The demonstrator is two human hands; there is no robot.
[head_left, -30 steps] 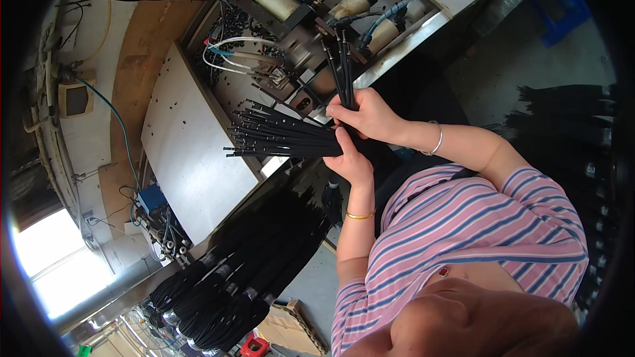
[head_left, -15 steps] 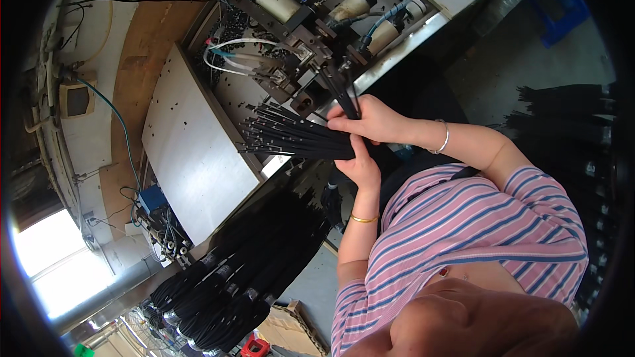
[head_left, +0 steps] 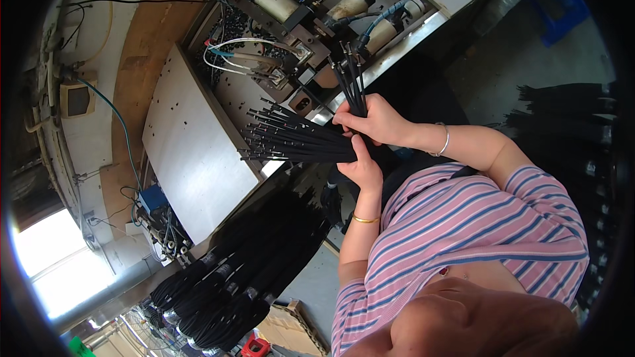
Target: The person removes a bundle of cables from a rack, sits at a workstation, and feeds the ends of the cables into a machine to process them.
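Note:
My left hand (head_left: pixel 362 166), with a gold bangle on its wrist, is closed around a thick bundle of black cords (head_left: pixel 297 140). Their light-tipped ends fan out to the left, over the front edge of the machine table. My right hand (head_left: pixel 376 119), wearing a silver bangle, grips a smaller bunch of black cords (head_left: pixel 350 89), whose tips stand up and spread apart. Both hands are close together, the right one just beyond the left. The right bunch's tips are beside the front of a machine (head_left: pixel 301 53) with metal blocks, cylinders and white wires. Fingers partly hide the cords where they are held.
Small black bits lie scattered over the machine bed. A pale panel (head_left: pixel 198 165) slopes left of the machine. Large bundles of black cords (head_left: pixel 218 284) hang at lower left, with more dark cords (head_left: pixel 562 119) at far right. A blue plastic stool (head_left: pixel 562 10) stands at upper right.
My right hand's bunch has moved away from the machine's front, tilting up and to the right, and its tips have spread. The left bundle has stayed nearly in place.

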